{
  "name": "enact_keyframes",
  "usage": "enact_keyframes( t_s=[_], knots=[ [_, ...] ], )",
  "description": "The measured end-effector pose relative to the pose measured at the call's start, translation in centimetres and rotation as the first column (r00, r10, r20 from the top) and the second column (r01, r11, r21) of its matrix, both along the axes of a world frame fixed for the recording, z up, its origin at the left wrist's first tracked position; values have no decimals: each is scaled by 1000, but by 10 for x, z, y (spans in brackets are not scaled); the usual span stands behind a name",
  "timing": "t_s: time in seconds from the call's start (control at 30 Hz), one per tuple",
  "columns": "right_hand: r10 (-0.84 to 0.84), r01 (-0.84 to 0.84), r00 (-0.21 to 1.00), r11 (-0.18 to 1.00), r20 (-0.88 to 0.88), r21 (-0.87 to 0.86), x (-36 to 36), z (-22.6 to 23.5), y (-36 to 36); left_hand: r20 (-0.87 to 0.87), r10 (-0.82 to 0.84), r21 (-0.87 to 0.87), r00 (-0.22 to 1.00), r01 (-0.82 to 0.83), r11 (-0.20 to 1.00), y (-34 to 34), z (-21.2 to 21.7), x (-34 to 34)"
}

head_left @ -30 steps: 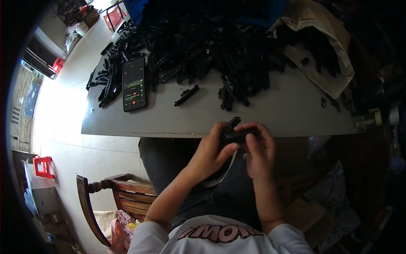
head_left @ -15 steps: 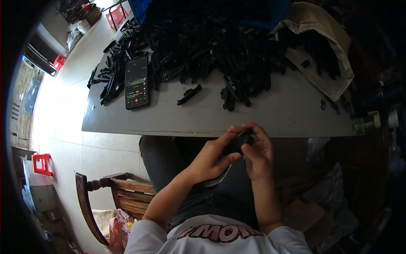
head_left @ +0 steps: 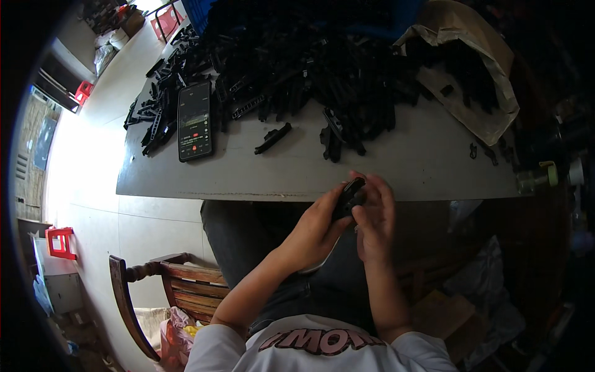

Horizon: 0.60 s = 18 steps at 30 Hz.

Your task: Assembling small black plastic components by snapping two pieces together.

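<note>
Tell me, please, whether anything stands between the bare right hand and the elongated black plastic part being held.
Nothing visible does: the right hand touches the elongated black plastic part, which the left hand also holds.

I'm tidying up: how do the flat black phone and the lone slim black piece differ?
The flat black rectangular phone is wider than the lone slim black piece. The phone's screen is lit; the piece shows none. The phone runs up the picture; the piece slants across. Both are black.

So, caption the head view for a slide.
Left hand and right hand handle a black part at a table heaped with black pieces.
</note>
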State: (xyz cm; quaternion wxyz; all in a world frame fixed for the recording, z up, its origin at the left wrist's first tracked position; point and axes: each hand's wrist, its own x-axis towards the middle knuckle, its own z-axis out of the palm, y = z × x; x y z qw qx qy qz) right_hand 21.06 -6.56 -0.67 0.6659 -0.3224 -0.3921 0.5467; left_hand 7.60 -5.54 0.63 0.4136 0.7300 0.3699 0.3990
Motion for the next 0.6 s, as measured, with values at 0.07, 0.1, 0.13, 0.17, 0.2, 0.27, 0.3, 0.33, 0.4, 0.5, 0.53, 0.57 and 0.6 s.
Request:
enact_keyframes(
  t_s=[0.07, 0.1, 0.13, 0.17, 0.2, 0.27, 0.3, 0.33, 0.4, 0.5, 0.53, 0.57, 0.6],
  knots=[
    [-20, 18, 999, 999, 49, 34, 4, -4, -1, -31, -46, -44, 998, 44, 998, -1, 8, -1],
    [-40, 33, 994, 997, 98, 71, 5, -5, -1, -31, -47, -46, 998, 45, 998, -2, 7, 0],
    [-42, 35, 994, 997, 97, 70, 6, -6, -2, -47, -24, -49, 999, 22, 999, -3, 5, 0],
    [-67, 55, 986, 995, 150, 81, 6, -6, -3, -62, -2, -51, 998, -1, 999, -5, 4, 0],
    [-92, 75, 975, 993, 202, 94, 7, -6, -3, -62, -3, -52, 998, 0, 999, -5, 4, 0],
    [-59, 49, 982, 997, 181, 61, 8, -9, -5, -80, 27, -16, 996, -28, 999, -6, 6, 0],
    [-25, 21, 987, 999, 158, 29, 9, -11, -5, -80, 27, -16, 996, -28, 999, -6, 6, 0],
    [-24, 20, 987, 999, 157, 29, 11, -12, -6, -72, 9, -65, 997, -14, 998, -5, 5, -2],
    [-138, 59, 882, 981, 450, 185, 17, -14, -6, -64, -7, -114, 998, 0, 993, -4, 5, -4],
    [-97, 84, 981, 993, 166, 81, 2, -1, -6, -16, -38, -125, 999, 36, 991, -5, 5, -5],
    [-97, 84, 981, 993, 166, 81, 3, 1, -6, -7, -70, -195, 998, 67, 979, -5, 6, -5],
    [10, -10, 1000, 1000, 25, -7, 5, 2, -7, 5, -100, -263, 995, 98, 960, -5, 6, -5],
    [105, -116, 987, 990, -124, -81, 6, 2, -7, 6, -100, -262, 995, 98, 960, -5, 8, -4]
  ],
)
